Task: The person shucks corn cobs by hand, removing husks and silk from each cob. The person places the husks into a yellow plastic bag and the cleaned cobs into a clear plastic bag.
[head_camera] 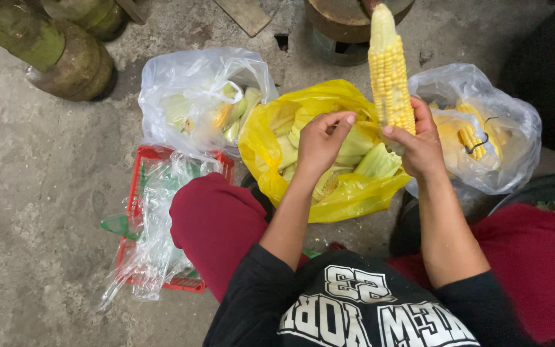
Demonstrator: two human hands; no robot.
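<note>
While right fingers grasp the cob, hiding its base, left fingers pinch something unclear.

left hand: raised, fingers curled, thumb and forefinger pinched together | right hand: raised, fingers wrapped in a grip, thumb pointing left | forearms: bare, angled up from black sleeves, hands near, apart

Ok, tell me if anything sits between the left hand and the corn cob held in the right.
Nothing visible does. The left hand hangs beside the corn cob gripped upright by the right hand, only open air between, above the yellow bag.
</note>
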